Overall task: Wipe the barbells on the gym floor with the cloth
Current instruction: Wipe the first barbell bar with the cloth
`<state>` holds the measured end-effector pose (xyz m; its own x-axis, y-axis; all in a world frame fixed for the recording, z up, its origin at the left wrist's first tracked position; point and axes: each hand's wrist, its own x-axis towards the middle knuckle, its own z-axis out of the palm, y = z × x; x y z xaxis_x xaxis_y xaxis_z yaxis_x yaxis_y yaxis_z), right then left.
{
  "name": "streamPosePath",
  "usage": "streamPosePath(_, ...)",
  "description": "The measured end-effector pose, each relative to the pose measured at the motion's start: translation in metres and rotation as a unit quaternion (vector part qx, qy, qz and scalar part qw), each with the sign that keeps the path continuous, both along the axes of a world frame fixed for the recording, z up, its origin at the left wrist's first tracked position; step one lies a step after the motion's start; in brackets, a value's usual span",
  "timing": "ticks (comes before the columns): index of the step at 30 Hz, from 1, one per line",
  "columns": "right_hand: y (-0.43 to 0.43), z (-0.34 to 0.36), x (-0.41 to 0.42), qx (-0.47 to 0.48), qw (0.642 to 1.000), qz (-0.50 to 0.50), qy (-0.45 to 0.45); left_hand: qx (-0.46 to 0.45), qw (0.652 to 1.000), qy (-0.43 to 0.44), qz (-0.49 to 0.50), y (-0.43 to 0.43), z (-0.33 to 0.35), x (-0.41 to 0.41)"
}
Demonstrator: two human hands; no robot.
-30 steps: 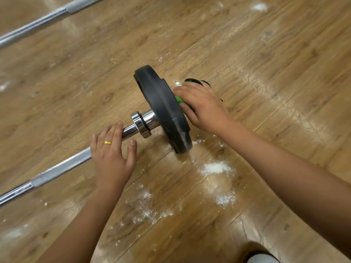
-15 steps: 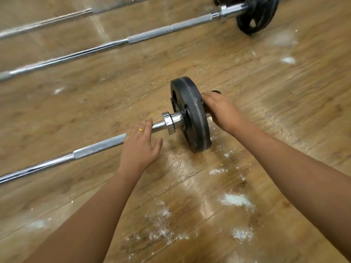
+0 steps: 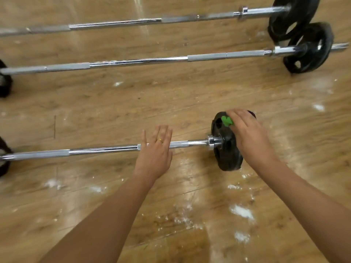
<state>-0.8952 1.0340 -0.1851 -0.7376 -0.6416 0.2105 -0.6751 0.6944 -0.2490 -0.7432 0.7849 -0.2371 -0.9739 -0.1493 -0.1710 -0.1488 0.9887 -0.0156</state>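
Head view: three barbells lie on the wooden floor [image 3: 171, 103], roughly parallel. The nearest barbell [image 3: 102, 149] is the one in hand. Beyond it lies the middle barbell [image 3: 136, 61], and beyond that the far barbell [image 3: 114, 22].

The left hand [image 3: 153, 158] rests across the nearest barbell's shaft, its grip open and fingers straight. The right hand [image 3: 248, 137] closes its grip on the one green cloth [image 3: 227, 121], pressing it against the upper rim of this barbell's right plate [image 3: 227, 154].

The bar looks heavy, stiff and prone to roll, so steadying the shaft seems wise. The cloth looks soft and light, best bunched in the palm.

Each bar shows one black plate at its right end; the dark shapes at the left edge are cut off. White powder [image 3: 242, 211] is scattered on the viewer's side of the nearest barbell.
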Motion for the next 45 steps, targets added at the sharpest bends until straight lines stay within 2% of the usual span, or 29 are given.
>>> streamPosePath(5, -0.054, 0.059, 0.025, -0.027, 0.999, 0.038, -0.021, 0.015, 0.999, -0.006, 0.034, -0.031, 0.071, 0.027)
streamPosePath(9, -0.076, 0.107, 0.035, -0.009, 0.998, 0.024, -0.056, 0.025, 0.999, -0.009, 0.026, -0.040, 0.121, 0.034)
streamPosePath(17, -0.039, 0.180, 0.049, 0.008, 0.995, -0.043, -0.086, 0.058, 0.998, 0.014, -0.024, -0.022, 0.183, 0.009)
streamPosePath(23, 0.020, 0.166, 0.012, -0.033, 0.992, -0.057, -0.111, 0.068, 0.995, 0.001, -0.072, 0.035, 0.177, -0.062)
streamPosePath(27, 0.069, 0.138, -0.044, -0.055, 0.985, -0.092, -0.134, 0.066, 0.995, 0.006, -0.077, 0.087, 0.162, -0.135)
streamPosePath(32, 0.135, 0.124, -0.122, -0.095, 0.969, -0.143, -0.175, 0.063, 0.995, -0.031, -0.070, 0.152, 0.151, -0.226)
streamPosePath(36, 0.177, 0.131, -0.173, -0.106, 0.963, -0.157, -0.189, 0.045, 0.994, -0.053, -0.085, 0.196, 0.165, -0.281)
streamPosePath(42, 0.206, 0.167, -0.239, -0.122, 0.965, -0.160, -0.170, 0.048, 0.994, -0.028, -0.098, 0.219, 0.193, -0.365)
streamPosePath(45, 0.206, 0.185, -0.267, -0.145, 0.961, -0.179, -0.155, 0.041, 0.990, -0.022, -0.135, 0.219, 0.205, -0.405)
